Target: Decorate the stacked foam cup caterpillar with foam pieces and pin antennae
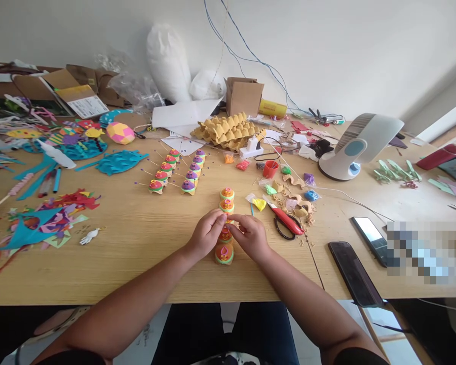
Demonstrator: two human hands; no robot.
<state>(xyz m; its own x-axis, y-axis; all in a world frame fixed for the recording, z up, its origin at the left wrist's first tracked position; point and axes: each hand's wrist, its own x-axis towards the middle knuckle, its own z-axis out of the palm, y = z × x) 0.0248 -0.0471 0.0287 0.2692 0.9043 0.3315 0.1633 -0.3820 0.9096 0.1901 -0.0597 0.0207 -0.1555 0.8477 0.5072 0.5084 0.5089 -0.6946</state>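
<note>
In front of me an orange egg-carton caterpillar stands in a row of bumps pointing away from me, with green trim and small pink and yellow clay pieces on it. My left hand is closed at its left side, thumb and forefinger on a middle bump. From the right, my right hand meets it there, forefinger and thumb bent together over the same bump. Whatever lies between those fingertips is too small to make out. Farther off stand a red caterpillar and a purple caterpillar, both with pins sticking out.
Right of the hands lie red-handled scissors, yellow clay, a red cup and shavings. Two phones, one black, lie nearer the right edge. A white fan stands behind. Paper scraps cover the left; egg cartons are stacked at the back.
</note>
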